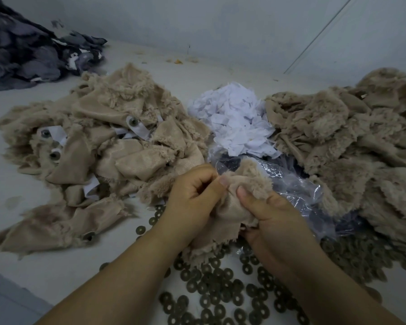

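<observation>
A beige plush fabric piece (230, 207) is held between both hands at the centre of the view. My left hand (192, 198) grips its left edge, fingers curled and thumb pressed against the cloth. On the right side, my right hand (274, 219) pinches the fabric with its thumb on top. The furry side shows at the top of the piece and the smooth backing faces me. Whether anything small sits between the fingers is hidden.
Many dark ring-shaped washers (220, 289) lie scattered below the hands. Beige plush piles sit left (108, 137) with plastic eyes fitted, and right (349, 148). White paper scraps (234, 118) and a clear plastic bag (298, 188) lie behind. Grey fabric (28, 50) is heaped far left.
</observation>
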`<state>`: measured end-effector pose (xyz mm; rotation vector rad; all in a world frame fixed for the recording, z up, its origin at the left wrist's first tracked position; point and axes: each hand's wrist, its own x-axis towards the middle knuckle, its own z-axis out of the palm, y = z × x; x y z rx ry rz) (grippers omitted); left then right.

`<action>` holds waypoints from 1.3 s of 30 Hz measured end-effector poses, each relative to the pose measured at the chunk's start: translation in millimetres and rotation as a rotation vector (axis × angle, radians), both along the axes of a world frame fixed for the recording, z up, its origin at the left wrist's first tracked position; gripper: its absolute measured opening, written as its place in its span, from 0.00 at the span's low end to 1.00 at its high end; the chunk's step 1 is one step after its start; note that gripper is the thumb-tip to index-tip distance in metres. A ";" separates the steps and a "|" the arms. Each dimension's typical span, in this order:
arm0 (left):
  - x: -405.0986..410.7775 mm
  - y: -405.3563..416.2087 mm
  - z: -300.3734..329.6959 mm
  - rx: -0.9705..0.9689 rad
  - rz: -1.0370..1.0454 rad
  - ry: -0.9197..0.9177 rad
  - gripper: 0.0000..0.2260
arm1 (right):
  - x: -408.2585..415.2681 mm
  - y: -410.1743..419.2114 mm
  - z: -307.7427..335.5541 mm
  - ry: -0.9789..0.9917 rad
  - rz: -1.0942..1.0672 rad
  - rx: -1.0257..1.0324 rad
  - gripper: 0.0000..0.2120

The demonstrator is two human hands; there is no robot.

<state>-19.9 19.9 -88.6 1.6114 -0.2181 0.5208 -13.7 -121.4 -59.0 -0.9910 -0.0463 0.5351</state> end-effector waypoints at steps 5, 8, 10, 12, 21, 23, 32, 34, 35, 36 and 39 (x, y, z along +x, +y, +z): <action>0.7 0.3 -2.0 0.037 0.027 -0.008 0.17 | -1.0 -0.6 0.0 0.004 0.016 -0.026 0.11; 1.8 -0.4 -1.8 0.010 0.048 -0.014 0.17 | 1.3 -2.0 -0.9 0.032 0.036 -0.036 0.12; 0.7 -1.7 -0.2 -0.028 0.041 -0.016 0.18 | 2.4 -1.8 -2.6 0.063 0.053 -0.008 0.15; 0.5 -2.2 1.2 -0.037 0.029 -0.021 0.17 | 3.1 -1.8 -3.5 0.096 0.050 0.004 0.15; 2.9 -5.3 -3.7 0.089 -0.001 -0.083 0.20 | -0.8 -0.4 2.6 0.058 -0.009 -0.040 0.16; 3.5 -5.5 -4.6 0.077 0.010 -0.081 0.19 | -0.3 -0.8 2.3 0.106 0.019 -0.021 0.17; 2.9 -5.7 -2.6 -0.001 0.066 0.022 0.17 | 1.8 -2.7 1.3 0.147 0.119 0.064 0.20; 2.2 -4.7 -1.7 -0.040 0.076 0.063 0.18 | -1.8 -0.9 2.0 0.070 0.128 0.015 0.20; 2.2 -4.4 -1.8 -0.048 0.074 0.075 0.18 | -2.3 -0.4 1.6 0.049 0.118 -0.016 0.19; 1.8 -4.0 -2.0 -0.052 0.066 0.081 0.19 | -1.9 -0.7 0.9 0.052 0.101 -0.034 0.17; 0.0 -3.6 -2.0 -0.025 0.014 0.069 0.18 | 0.6 -2.3 0.1 0.095 0.030 -0.045 0.16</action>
